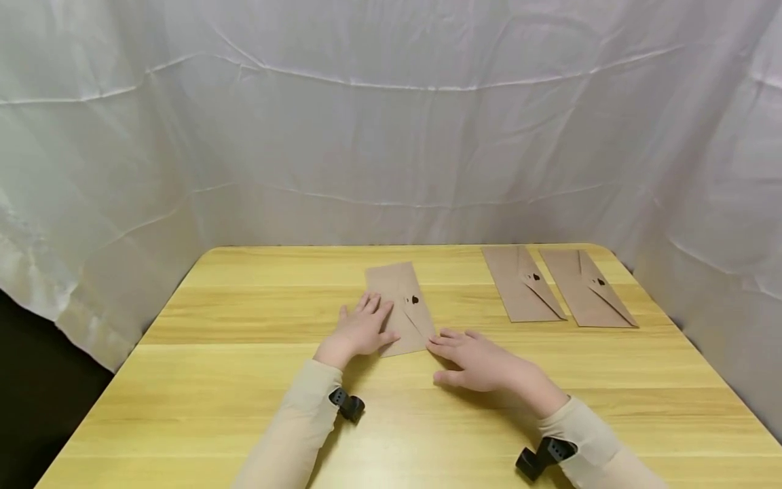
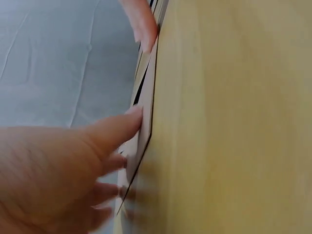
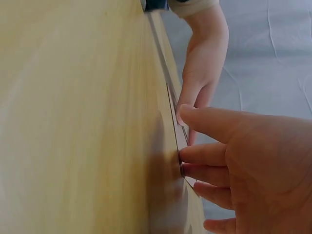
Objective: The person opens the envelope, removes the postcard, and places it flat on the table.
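Observation:
A brown paper envelope [image 1: 400, 278] with a small dark heart mark lies on the table in front of both hands. My left hand [image 1: 360, 329] rests on its left side, fingers spread and fairly straight; in the left wrist view the thumb [image 2: 119, 129] touches the paper. At the envelope's lower right corner, the fingertips of my right hand [image 1: 479, 360] touch the edge, the fingers extended and the thumb apart on the table side. The right wrist view shows the right fingers [image 3: 204, 153] against the envelope's edge, with the left hand [image 3: 202, 73] beyond.
Two similar brown envelopes lie side by side at the back right, one [image 1: 513, 285] left of the other [image 1: 580, 292]. The wood-grain table [image 1: 244, 401] is bordered by a white curtain [image 1: 391, 149] behind and at the sides. Each wrist carries a small black camera.

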